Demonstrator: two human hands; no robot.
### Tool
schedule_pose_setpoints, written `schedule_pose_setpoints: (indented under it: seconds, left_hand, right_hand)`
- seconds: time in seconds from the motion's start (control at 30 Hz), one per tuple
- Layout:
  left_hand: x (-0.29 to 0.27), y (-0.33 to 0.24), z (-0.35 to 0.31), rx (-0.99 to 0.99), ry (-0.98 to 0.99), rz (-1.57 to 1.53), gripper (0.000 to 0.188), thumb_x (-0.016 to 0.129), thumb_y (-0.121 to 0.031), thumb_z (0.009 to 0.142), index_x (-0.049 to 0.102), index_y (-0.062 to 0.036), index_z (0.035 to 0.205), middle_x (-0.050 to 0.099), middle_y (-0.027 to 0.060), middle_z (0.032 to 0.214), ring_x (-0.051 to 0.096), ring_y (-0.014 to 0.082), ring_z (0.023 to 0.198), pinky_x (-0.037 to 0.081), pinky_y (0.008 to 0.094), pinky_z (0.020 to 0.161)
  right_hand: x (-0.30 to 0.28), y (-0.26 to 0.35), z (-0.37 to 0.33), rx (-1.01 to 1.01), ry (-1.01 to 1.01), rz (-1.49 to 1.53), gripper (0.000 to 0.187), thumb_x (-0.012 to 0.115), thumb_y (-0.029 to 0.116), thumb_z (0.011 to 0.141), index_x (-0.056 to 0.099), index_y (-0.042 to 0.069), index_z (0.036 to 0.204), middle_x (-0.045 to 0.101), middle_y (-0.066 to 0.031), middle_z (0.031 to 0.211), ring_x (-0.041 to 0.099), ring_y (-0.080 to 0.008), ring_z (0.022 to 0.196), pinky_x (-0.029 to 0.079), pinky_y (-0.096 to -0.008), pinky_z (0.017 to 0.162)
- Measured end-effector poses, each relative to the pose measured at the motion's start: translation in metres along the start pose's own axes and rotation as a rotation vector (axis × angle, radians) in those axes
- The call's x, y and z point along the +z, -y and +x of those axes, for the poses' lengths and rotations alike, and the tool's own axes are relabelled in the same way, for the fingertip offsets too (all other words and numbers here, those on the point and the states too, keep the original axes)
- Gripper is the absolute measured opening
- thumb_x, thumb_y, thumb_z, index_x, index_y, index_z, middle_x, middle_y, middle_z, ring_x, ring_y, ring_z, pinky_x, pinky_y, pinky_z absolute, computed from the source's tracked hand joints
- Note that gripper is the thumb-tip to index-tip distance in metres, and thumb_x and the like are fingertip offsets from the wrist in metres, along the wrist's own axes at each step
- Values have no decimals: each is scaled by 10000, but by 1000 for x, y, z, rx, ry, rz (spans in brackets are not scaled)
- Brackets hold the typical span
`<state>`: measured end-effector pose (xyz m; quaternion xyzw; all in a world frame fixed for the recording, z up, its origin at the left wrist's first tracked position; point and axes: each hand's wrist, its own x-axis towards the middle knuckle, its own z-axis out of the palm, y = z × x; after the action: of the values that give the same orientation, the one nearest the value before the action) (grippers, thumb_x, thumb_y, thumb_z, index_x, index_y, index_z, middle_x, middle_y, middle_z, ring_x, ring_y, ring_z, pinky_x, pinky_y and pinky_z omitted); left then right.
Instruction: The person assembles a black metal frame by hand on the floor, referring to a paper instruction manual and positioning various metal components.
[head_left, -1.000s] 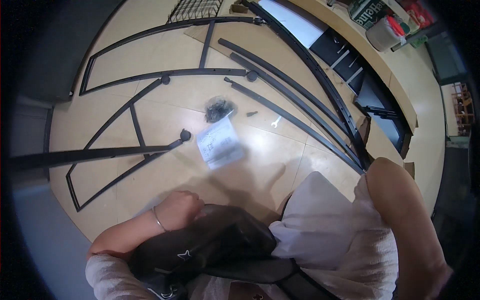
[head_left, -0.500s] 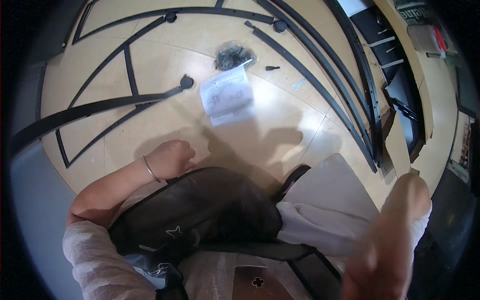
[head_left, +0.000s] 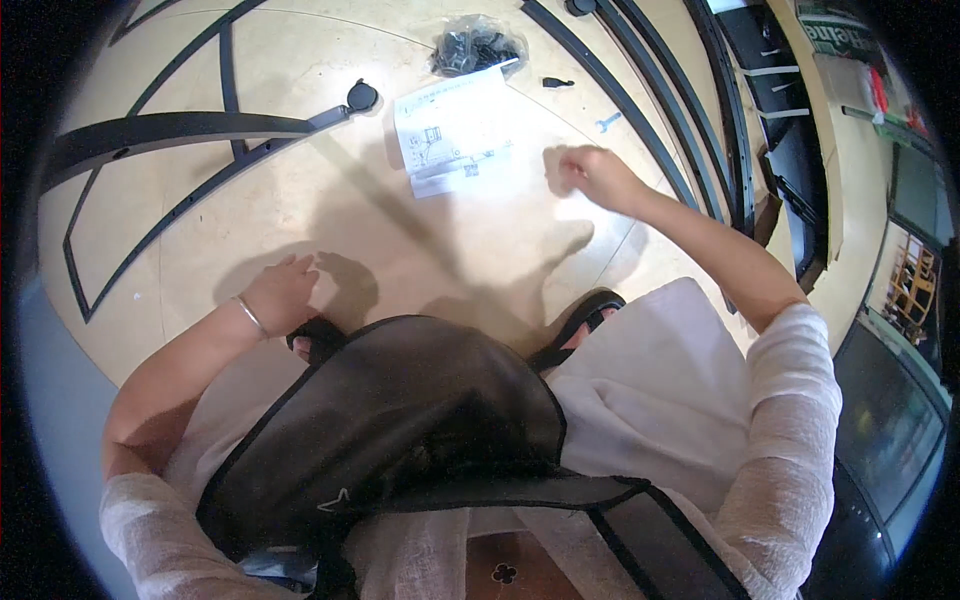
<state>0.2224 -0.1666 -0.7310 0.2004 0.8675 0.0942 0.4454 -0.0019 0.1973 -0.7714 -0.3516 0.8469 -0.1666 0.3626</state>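
My right hand (head_left: 598, 176) reaches forward over the light wooden floor, its fingers curled, just right of a white instruction sheet (head_left: 455, 130); I cannot tell whether it holds anything. A small wrench (head_left: 606, 122) and a black screw (head_left: 557, 82) lie just beyond it. A clear bag of black hardware (head_left: 475, 47) rests past the sheet. My left hand (head_left: 285, 293), a thin bracelet on its wrist, hangs low near my left sandal (head_left: 318, 338), fingers loosely apart and holding nothing.
Black curved metal frame parts (head_left: 190, 130) lie across the floor on the left. Long black rails (head_left: 640, 110) run at the upper right, beside a cardboard sheet (head_left: 815, 150) with black panels. A dark apron (head_left: 400, 420) covers my lap.
My right arm has swung forward from beside my body and now reaches out next to the instruction sheet. My head has tipped down and closer to the floor. The left hand stays low.
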Motion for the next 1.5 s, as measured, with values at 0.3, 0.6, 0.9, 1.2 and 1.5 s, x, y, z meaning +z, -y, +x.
schedule_pose_setpoints:
  seconds: [0.3, 0.6, 0.9, 1.2, 1.5]
  left_hand:
    - [32, 24, 1, -272, 164, -39, 742, 651, -250, 662, 244, 48, 1206, 241, 254, 1279, 245, 385, 1189, 309, 373, 944]
    - [101, 55, 35, -247, 243, -25, 994, 706, -377, 558, 137, 100, 1218, 156, 315, 1257, 244, 448, 1149, 309, 417, 933]
    - [82, 47, 32, -297, 279, -137, 1078, 707, -448, 510, 122, 112, 1223, 127, 351, 1252, 219, 471, 1151, 302, 439, 931]
    - [59, 33, 33, -285, 379, -73, 1055, 660, -528, 576, 149, 173, 1176, 225, 362, 1176, 234, 463, 1122, 277, 434, 946]
    - [101, 65, 61, -234, 378, -14, 971, 595, -599, 563, 312, 88, 1189, 287, 287, 1228, 233, 466, 1149, 208, 454, 967]
  right_hand:
    - [44, 18, 46, 100, -267, 426, 466, 661, 314, 676, 537, -3, 995, 593, -111, 815, 573, -211, 726, 455, -288, 679]
    - [35, 31, 57, 274, -177, 685, 365, 642, 243, 712, 547, -12, 955, 572, -72, 770, 538, -119, 631, 450, -235, 528]
    - [34, 37, 58, 288, -177, 660, 319, 636, 239, 727, 563, -6, 918, 565, -60, 751, 535, -118, 634, 448, -230, 540]
    - [28, 42, 58, 390, -73, 614, 276, 623, 215, 750, 555, 18, 932, 559, -50, 849, 506, -107, 783, 402, -223, 733]
    - [18, 22, 59, 287, -176, 681, 284, 639, 242, 724, 572, 20, 886, 572, -54, 774, 530, -116, 698, 444, -246, 629]
